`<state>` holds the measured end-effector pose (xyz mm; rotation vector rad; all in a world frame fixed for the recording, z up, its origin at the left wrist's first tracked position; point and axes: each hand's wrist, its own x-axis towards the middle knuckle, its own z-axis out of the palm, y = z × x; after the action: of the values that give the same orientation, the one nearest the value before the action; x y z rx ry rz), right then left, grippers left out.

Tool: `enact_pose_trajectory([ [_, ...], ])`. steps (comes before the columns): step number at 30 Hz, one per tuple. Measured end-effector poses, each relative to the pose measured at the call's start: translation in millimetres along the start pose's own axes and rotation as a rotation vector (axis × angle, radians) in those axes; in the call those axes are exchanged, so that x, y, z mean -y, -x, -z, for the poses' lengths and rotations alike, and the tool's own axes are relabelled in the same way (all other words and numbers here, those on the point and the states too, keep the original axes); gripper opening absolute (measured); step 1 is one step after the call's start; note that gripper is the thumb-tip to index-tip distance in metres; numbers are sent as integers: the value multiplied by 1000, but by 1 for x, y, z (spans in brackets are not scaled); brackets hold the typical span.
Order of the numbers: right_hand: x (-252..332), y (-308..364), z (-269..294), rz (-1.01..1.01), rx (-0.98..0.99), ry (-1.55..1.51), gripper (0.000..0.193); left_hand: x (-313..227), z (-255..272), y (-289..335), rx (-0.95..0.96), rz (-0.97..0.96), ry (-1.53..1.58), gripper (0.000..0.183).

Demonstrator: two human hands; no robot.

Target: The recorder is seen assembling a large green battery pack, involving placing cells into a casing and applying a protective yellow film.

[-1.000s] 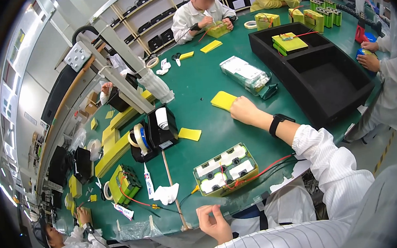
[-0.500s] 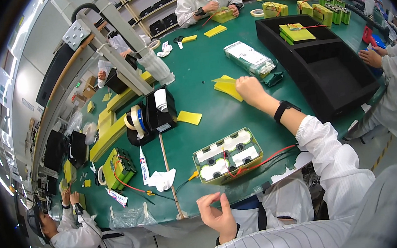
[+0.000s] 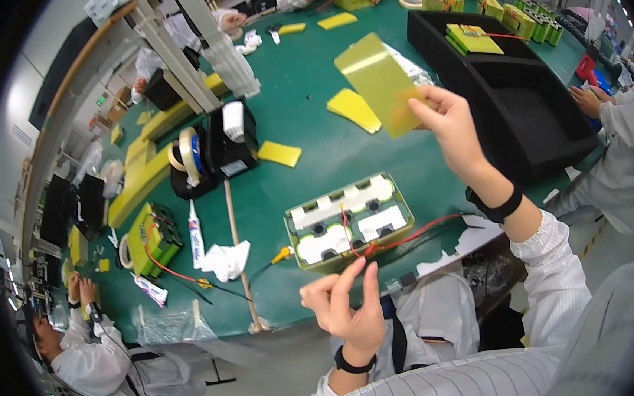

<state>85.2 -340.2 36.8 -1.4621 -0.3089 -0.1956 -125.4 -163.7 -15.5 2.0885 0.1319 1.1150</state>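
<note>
My right hand (image 3: 451, 128) is raised over the table, pinching a thin translucent yellow sheet (image 3: 376, 81) by its lower right corner. Behind that sheet lies a stack of yellow sheets (image 3: 355, 110) on the green table. My left hand (image 3: 346, 307), fingers bent and apart with nothing visible in them, is at the table's near edge. Just beyond its fingertips stands a battery pack (image 3: 348, 221) with white pads on top and yellow-green sides. Red and black wires (image 3: 427, 226) run off the pack to the right, and a lead with a yellow connector (image 3: 283, 254) lies at its left.
A black foam tray (image 3: 474, 111) fills the right side, with a yellow pack (image 3: 474, 39) on it. Left are tape rolls (image 3: 188, 156), a glue tube (image 3: 195, 233), white tissue (image 3: 227, 261) and another battery pack (image 3: 158, 236). Co-workers sit around the green table (image 3: 307, 72).
My right hand has lifted one yellow sheet off the stack and brought it up and nearer. My left hand has risen toward the battery pack. The view has shifted slightly.
</note>
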Motion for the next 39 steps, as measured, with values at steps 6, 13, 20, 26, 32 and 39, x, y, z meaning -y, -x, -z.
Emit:
enact_pose_trajectory([
  [6, 27, 25, 21, -206, 211, -236, 22, -1, -13, 0, -98, 27, 51, 32],
  [13, 52, 51, 14, -393, 264, -451, 33, 3, -15, 0, -139, -12, -31, 32],
  [20, 60, 62, 22, -356, 368, -463, 42, 0, -15, -1, -153, -14, -43, 30],
  [26, 54, 67, 17, -341, 449, -599, 56, 4, -14, 0, -150, -160, -63, 27],
  [32, 59, 58, 10, -249, 470, -606, 53, 14, -17, -5, -106, -197, -27, 29],
  [39, 51, 51, 8, -2, 598, -306, 49, 21, -19, 3, -151, -162, -40, 30],
])
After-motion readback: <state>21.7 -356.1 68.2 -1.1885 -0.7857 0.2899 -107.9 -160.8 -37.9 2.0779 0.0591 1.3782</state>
